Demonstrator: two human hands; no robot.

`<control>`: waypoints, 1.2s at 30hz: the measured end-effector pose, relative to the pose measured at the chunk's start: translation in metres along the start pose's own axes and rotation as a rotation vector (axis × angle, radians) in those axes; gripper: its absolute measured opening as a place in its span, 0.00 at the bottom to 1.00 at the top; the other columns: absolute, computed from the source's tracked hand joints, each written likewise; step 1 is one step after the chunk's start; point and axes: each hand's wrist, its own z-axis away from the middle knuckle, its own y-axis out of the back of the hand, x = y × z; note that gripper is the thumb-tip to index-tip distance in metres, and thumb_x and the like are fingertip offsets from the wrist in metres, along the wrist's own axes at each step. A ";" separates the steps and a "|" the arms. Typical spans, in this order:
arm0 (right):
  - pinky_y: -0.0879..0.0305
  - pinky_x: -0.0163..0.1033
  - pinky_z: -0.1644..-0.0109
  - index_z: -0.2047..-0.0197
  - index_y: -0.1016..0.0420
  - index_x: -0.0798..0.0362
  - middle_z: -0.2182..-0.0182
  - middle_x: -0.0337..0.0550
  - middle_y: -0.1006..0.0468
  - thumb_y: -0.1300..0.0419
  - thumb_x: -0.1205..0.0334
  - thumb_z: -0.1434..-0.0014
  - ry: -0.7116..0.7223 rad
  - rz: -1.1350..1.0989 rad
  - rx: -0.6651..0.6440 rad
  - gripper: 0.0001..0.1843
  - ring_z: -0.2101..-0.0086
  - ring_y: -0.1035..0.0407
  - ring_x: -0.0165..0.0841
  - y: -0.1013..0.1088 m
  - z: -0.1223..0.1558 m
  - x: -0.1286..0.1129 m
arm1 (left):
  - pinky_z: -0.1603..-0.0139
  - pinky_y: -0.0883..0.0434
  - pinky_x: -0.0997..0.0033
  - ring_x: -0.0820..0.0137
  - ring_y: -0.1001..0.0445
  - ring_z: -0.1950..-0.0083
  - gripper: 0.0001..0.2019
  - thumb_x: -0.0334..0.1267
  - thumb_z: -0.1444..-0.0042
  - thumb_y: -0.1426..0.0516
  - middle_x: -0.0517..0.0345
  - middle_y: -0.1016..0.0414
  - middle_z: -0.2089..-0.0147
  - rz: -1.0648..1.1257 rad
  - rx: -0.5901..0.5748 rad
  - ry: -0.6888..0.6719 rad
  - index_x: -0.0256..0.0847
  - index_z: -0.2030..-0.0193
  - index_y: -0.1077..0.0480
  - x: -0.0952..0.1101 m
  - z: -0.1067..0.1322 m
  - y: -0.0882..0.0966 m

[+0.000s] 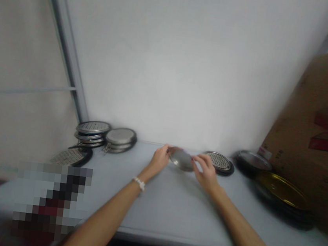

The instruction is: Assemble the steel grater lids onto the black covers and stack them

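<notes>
Between my two hands is a shallow round silver metal plate, raised above the table and blurred. My left hand, below a wrist with a pale bracelet, pinches its left edge. On the opposite edge, the fingers of my right hand are closed on the rim. Just beyond my right hand, a round plate with a patterned, grate-like face rests on a black round base, partly hidden by the hand.
Stacked round metal plates and a second stack stand at the back left. Nearer lies a patterned plate. To the right are a dark round pan, a gold-coloured tray and a large cardboard box. A white wall bounds the table.
</notes>
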 end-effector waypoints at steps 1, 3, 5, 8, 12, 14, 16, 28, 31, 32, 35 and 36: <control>0.27 0.48 0.51 0.46 0.26 0.46 0.58 0.48 0.26 0.43 0.64 0.34 -0.015 -0.003 -0.009 0.14 0.57 0.27 0.39 -0.001 0.000 -0.001 | 0.55 0.30 0.68 0.64 0.23 0.56 0.10 0.26 0.42 0.46 0.54 0.21 0.59 -0.009 0.018 0.020 0.42 0.57 0.31 -0.002 -0.001 0.001; 0.27 0.48 0.51 0.46 0.27 0.47 0.57 0.48 0.27 0.43 0.62 0.34 -0.072 -0.012 -0.020 0.14 0.58 0.27 0.39 -0.001 0.000 -0.001 | 0.60 0.33 0.70 0.65 0.25 0.60 0.08 0.25 0.44 0.46 0.57 0.23 0.65 -0.034 0.055 0.064 0.42 0.61 0.33 -0.005 -0.003 0.004; 0.28 0.46 0.53 0.47 0.28 0.49 0.57 0.47 0.28 0.44 0.61 0.33 -0.152 -0.020 -0.014 0.13 0.61 0.28 0.37 0.000 -0.002 0.002 | 0.62 0.35 0.71 0.65 0.26 0.63 0.09 0.24 0.46 0.46 0.59 0.27 0.68 -0.063 0.091 0.108 0.43 0.63 0.34 -0.008 -0.004 0.005; 0.30 0.46 0.51 0.50 0.27 0.52 0.57 0.48 0.28 0.47 0.60 0.33 -0.287 0.035 -0.001 0.12 0.59 0.30 0.38 0.004 -0.004 0.015 | 0.64 0.39 0.71 0.65 0.28 0.65 0.08 0.25 0.45 0.46 0.60 0.28 0.70 -0.093 0.143 0.172 0.43 0.63 0.35 -0.013 -0.006 0.008; 0.38 0.52 0.43 0.51 0.26 0.55 0.53 0.54 0.28 0.45 0.58 0.37 -0.580 0.374 -0.136 0.15 0.50 0.35 0.47 0.015 -0.002 0.045 | 0.65 0.41 0.71 0.65 0.27 0.64 0.05 0.29 0.41 0.46 0.57 0.26 0.67 -0.097 0.204 0.261 0.43 0.60 0.35 -0.020 -0.011 0.017; 0.40 0.57 0.43 0.48 0.27 0.56 0.48 0.58 0.31 0.44 0.57 0.39 -0.805 0.587 -0.197 0.19 0.46 0.39 0.53 0.021 0.004 0.062 | 0.66 0.41 0.71 0.65 0.27 0.64 0.04 0.32 0.40 0.45 0.56 0.25 0.67 -0.080 0.218 0.301 0.43 0.59 0.35 -0.024 -0.014 0.024; 0.43 0.60 0.43 0.45 0.29 0.55 0.43 0.61 0.35 0.44 0.57 0.40 -0.992 0.700 -0.210 0.21 0.42 0.43 0.57 0.028 0.012 0.080 | 0.66 0.41 0.72 0.65 0.26 0.64 0.05 0.34 0.40 0.44 0.56 0.24 0.67 -0.049 0.217 0.328 0.43 0.58 0.34 -0.026 -0.017 0.030; 0.30 0.38 0.54 0.50 0.22 0.61 0.58 0.56 0.21 0.40 0.70 0.49 -1.102 0.535 -0.300 0.22 0.58 0.25 0.41 0.042 0.036 0.133 | 0.71 0.36 0.77 0.72 0.30 0.72 0.12 0.40 0.41 0.47 0.60 0.28 0.72 0.233 -0.213 0.195 0.34 0.57 0.28 -0.021 -0.019 0.024; 0.30 0.37 0.55 0.53 0.20 0.59 0.61 0.51 0.18 0.41 0.73 0.50 -1.039 0.465 -0.358 0.19 0.58 0.24 0.41 0.037 0.036 0.132 | 0.72 0.36 0.76 0.72 0.31 0.74 0.11 0.41 0.45 0.43 0.60 0.27 0.74 0.265 -0.453 0.101 0.34 0.62 0.24 -0.011 -0.011 0.031; 0.30 0.37 0.55 0.54 0.19 0.58 0.61 0.51 0.18 0.41 0.73 0.50 -1.016 0.448 -0.378 0.19 0.58 0.24 0.41 0.035 0.036 0.130 | 0.72 0.36 0.76 0.72 0.31 0.74 0.10 0.39 0.47 0.41 0.60 0.26 0.74 0.262 -0.530 0.072 0.35 0.63 0.23 -0.006 -0.008 0.034; 0.32 0.40 0.50 0.55 0.19 0.58 0.59 0.53 0.18 0.42 0.73 0.48 -0.943 0.437 -0.410 0.17 0.55 0.25 0.43 0.031 0.033 0.123 | 0.68 0.35 0.75 0.70 0.28 0.70 0.08 0.35 0.48 0.41 0.59 0.22 0.71 0.141 -0.727 -0.089 0.37 0.63 0.22 0.010 0.001 0.037; 0.33 0.43 0.48 0.54 0.19 0.58 0.56 0.55 0.19 0.43 0.72 0.46 -0.916 0.443 -0.411 0.17 0.52 0.26 0.45 0.030 0.031 0.120 | 0.66 0.34 0.75 0.70 0.27 0.68 0.09 0.33 0.47 0.42 0.58 0.21 0.68 0.074 -0.768 -0.154 0.37 0.62 0.21 0.015 0.004 0.036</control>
